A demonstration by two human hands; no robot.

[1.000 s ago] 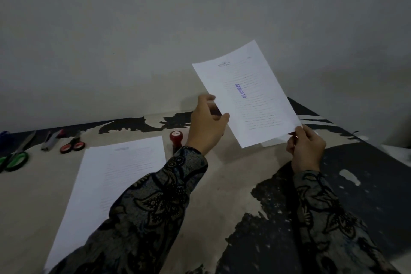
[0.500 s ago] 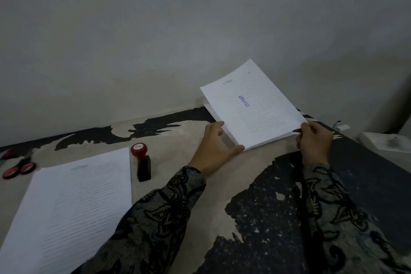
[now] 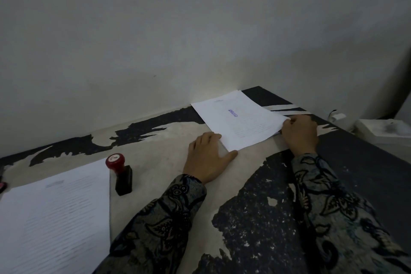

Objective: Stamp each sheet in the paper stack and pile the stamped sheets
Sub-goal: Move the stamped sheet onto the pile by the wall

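A stamped sheet (image 3: 239,121) of thin white paper, printed in faint lines of text and marked with a small blue stamp impression (image 3: 232,113) near its middle, lies on the pile of stamped sheets (image 3: 280,132) at the far side of the table (image 3: 249,158), close to the wall (image 3: 200,29). The right hand (image 3: 300,132) pinches the sheet's right edge, fingers curled in over the paper, where the corner lifts a little off the sheets beneath. The left hand (image 3: 210,158) lies flat and relaxed on the tabletop, fingers straight, its fingertips and thumb touching the near-left corner of the pile without gripping it.

The table's surface is worn: a speckled black coating has peeled away in ragged patches, leaving smooth pale board showing (the edges of the peeling are jagged, like torn bark). On the near left rests the unstamped paper stack (image 3: 55,218), flat and rectangular. Just beside its right edge stands the stamp (image 3: 121,174), a blocky black body with a round, glossy red cap. Both sleeves (image 3: 160,218) are of dark cloth with a floral batik pattern.
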